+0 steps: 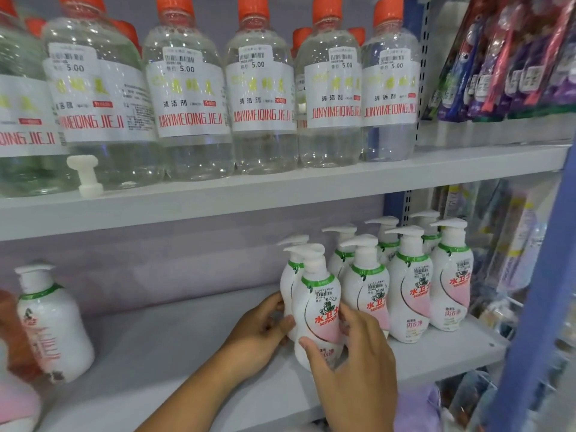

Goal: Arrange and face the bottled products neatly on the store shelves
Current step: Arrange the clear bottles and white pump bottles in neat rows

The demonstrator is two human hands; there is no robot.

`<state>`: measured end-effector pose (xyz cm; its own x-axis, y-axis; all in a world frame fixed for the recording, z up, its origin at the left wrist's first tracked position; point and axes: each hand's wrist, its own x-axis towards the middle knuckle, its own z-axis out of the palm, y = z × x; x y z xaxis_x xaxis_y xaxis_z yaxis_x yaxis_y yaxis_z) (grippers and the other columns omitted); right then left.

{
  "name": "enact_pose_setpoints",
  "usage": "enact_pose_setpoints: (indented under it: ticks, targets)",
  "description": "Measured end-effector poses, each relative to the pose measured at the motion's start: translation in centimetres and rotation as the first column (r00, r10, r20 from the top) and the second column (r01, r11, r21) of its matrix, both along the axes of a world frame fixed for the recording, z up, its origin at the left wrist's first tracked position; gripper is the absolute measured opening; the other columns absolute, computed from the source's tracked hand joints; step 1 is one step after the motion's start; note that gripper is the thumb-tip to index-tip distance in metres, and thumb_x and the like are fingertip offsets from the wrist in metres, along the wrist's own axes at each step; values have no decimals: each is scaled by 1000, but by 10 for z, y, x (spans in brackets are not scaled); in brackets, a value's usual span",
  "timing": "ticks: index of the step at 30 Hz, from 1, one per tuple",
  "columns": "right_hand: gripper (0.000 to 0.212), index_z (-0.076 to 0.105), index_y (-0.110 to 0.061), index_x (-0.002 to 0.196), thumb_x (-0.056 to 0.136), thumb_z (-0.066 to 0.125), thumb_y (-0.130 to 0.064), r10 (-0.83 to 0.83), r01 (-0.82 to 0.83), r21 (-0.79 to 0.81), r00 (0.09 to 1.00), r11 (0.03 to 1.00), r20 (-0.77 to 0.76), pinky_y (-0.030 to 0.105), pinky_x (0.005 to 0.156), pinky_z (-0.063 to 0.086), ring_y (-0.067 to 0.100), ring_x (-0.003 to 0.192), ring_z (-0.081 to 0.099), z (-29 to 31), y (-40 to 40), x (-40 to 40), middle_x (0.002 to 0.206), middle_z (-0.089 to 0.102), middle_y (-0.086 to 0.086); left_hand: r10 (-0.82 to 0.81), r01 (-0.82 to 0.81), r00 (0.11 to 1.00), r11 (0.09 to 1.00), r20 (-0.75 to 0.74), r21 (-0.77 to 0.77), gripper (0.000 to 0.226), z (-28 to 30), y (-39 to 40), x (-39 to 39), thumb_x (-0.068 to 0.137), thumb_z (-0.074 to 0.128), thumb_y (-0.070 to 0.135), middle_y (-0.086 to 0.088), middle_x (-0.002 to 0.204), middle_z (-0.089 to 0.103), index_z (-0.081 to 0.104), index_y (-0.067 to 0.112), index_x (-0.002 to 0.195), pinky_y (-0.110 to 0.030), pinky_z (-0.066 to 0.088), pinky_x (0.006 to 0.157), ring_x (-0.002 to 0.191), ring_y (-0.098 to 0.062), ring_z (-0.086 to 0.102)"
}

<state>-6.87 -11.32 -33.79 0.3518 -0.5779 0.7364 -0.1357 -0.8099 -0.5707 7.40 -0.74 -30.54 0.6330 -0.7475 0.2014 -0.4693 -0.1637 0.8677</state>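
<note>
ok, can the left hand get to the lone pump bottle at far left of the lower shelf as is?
Probably yes. Bare lower shelf lies between the left hand and the lone pump bottle, but the hand must first drop its grip on the front pump bottle.

Orange caps (253, 7) — white-pink pump bottles (318, 310)

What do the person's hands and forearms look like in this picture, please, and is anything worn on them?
Both the left hand and the right hand are bare: no gloves, rings, watch or bracelet show. The forearms are uncovered too, with no sleeve visible as far as the bottom edge of the picture. The fingernails look short and unpainted.
</note>
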Motion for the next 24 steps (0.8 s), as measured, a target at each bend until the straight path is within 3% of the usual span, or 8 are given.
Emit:
enact_pose_setpoints:
  ticks: [7,11,15,19,21,24]
  targets:
    - [85,60,-24,127,53,95,-48,-64,64,-8,998,998,14,41,79,53,20,103,65,1,3,4,114,61,-9,-10,9,1000,1000,-28,-24,37,-1,-2,-1,103,55,23,18,124,69,56,44,133,-24,50,86,102,-7,66]
    - [83,60,-25,125,54,94,-52,-80,80,1,997,997,11,40,78,52,20,101,65,0,3,6,113,61,-9,-21,20,999,999,-40,-36,39,-2,-3,0,103,55,23,20,127,68,55,47,133,-31,54,95,116,-7,65]
    - [76,59,-27,127,64,80,-63,-54,54,34,999,998,3,39,79,53,18,102,65,2,5,3,115,58,-12,-11,8,998,998,-57,-59,36,-4,-3,-1,102,57,29,21,125,68,56,46,134,-29,53,96,111,-4,67]
    - [72,60,-29,128,67,67,-68,32,-34,127,999,991,15,41,77,56,17,99,66,7,6,-7,115,57,-14,77,-82,995,993,-64,-81,31,-1,2,-6,100,60,28,16,119,71,59,41,128,-22,54,83,86,-8,72]
    - [68,62,-27,125,67,70,-63,79,-90,135,993,987,85,37,76,55,11,96,63,8,11,-18,111,57,-15,170,-174,984,976,-43,-127,32,7,14,-15,99,61,25,19,118,70,58,36,129,-17,52,80,86,-9,72]
    - [53,67,-23,116,71,69,-50,251,-270,73,948,960,196,16,79,48,0,95,61,12,32,-28,109,61,-15,347,-346,936,883,-58,-318,30,16,63,-36,98,63,18,21,117,70,63,36,122,-22,54,86,95,-11,70]
